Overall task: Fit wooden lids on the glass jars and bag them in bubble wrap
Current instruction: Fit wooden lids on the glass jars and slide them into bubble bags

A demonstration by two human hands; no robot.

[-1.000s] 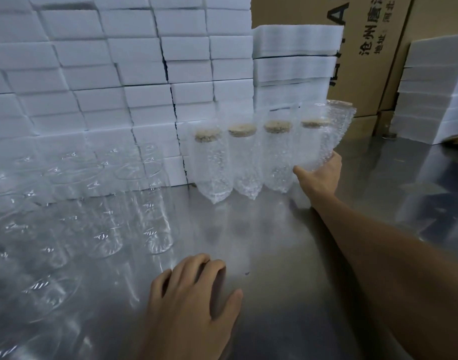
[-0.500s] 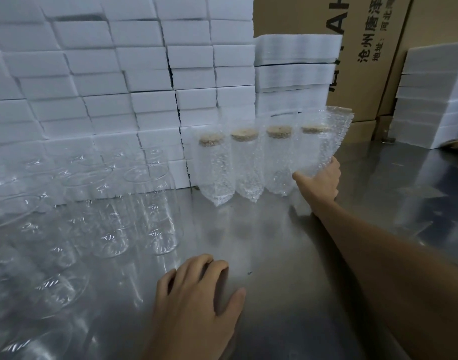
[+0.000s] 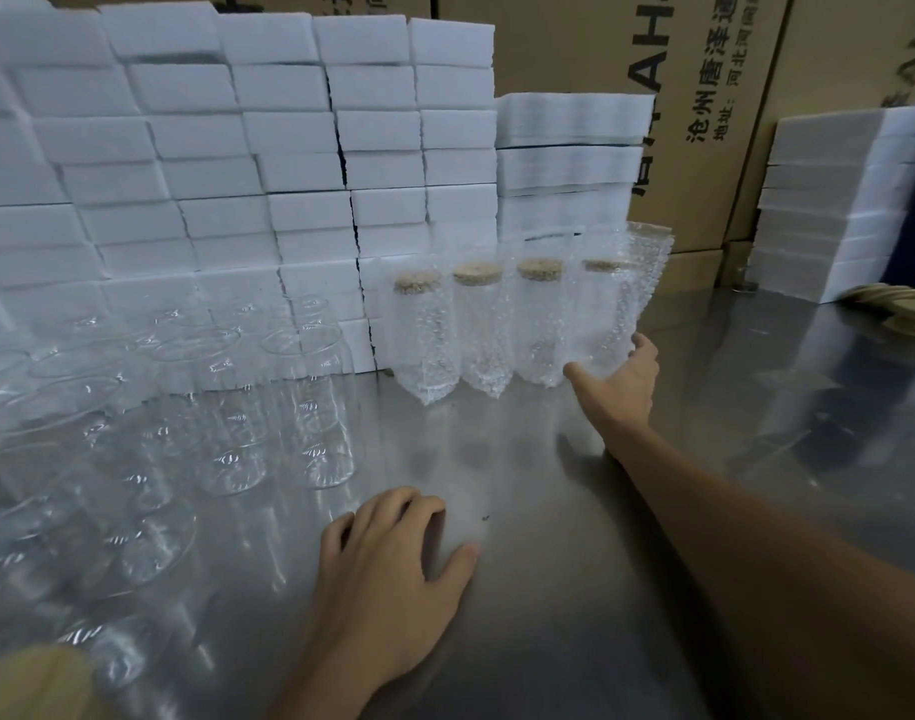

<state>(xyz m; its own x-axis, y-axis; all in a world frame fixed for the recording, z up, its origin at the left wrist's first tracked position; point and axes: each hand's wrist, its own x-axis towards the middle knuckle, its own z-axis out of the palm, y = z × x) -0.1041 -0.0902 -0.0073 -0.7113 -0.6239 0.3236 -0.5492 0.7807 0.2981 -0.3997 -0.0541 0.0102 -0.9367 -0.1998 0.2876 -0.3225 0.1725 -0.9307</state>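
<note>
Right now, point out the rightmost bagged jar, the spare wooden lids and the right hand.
rightmost bagged jar (image 3: 603, 309), head view, wrapped body
spare wooden lids (image 3: 899, 310), head view, stack top
right hand (image 3: 621, 379), head view, back

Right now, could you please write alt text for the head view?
The right hand holds the last of four lidded, bubble-wrapped jars on a steel table. The left hand rests flat on it, beside open glass jars.

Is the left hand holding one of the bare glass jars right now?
No, the left hand rests flat on the steel table, apart from the bare jars.
</note>
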